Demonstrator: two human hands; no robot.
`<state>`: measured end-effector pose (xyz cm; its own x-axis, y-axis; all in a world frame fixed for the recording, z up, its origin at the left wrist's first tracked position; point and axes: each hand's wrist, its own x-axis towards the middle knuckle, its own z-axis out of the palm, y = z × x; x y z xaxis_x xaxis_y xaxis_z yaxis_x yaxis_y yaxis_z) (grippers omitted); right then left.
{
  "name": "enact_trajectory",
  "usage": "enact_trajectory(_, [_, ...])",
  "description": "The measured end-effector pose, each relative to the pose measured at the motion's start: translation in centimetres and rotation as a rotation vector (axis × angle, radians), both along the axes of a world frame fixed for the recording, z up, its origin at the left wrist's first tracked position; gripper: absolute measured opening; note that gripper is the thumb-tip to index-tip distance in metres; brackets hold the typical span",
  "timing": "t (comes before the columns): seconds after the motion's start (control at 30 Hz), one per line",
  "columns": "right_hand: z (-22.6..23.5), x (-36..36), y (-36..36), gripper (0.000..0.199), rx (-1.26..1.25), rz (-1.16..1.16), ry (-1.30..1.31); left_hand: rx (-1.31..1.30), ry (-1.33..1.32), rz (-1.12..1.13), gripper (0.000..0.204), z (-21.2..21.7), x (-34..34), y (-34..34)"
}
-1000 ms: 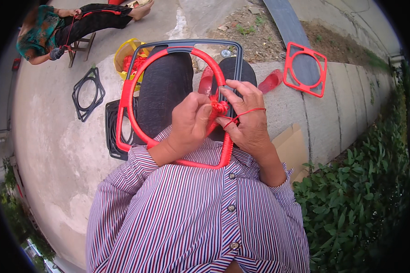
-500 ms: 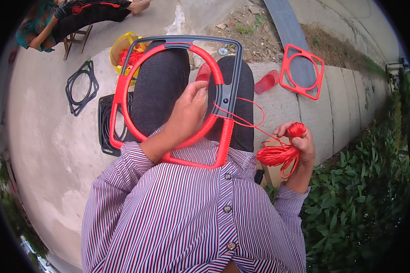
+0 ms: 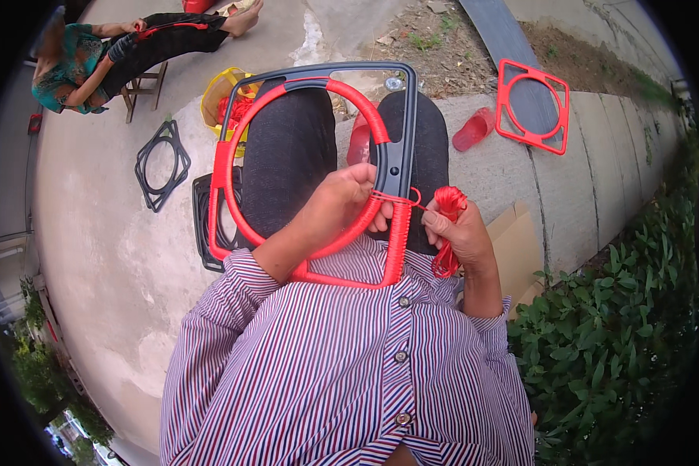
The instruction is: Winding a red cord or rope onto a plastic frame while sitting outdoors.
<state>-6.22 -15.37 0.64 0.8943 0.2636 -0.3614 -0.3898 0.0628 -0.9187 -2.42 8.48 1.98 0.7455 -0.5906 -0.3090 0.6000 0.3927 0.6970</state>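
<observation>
My left hand covers part of the red-wrapped ring inside the black plastic frame. My right hand hides most of the red cord bundle. My knees conceal the yellow basket's right side.

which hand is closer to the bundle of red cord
Right. The right hand holds the red cord bundle; the left hand grips the frame beside it, apart from the bundle.

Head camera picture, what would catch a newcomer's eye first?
A dark frame half wrapped in red cord lies on the person's lap at the centre, steadied by the left hand. Just right of it, the right hand grips a red cord bundle, a strand running to the frame. A finished red frame lies on the ground, upper right.
</observation>
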Motion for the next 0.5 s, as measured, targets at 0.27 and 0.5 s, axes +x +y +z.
enact_trajectory(0.27, [1.0, -2.1, -2.2, 0.023, 0.047, -0.277, -0.061, 0.161, 0.064, -0.039, 0.019, 0.8, -0.3, 0.1])
enact_trajectory(0.5, [1.2, -5.1, -2.1, 0.023, -0.114, -0.152, -0.075, 0.178, 0.147, -0.035, 0.012, 1.0, -0.8, 0.4])
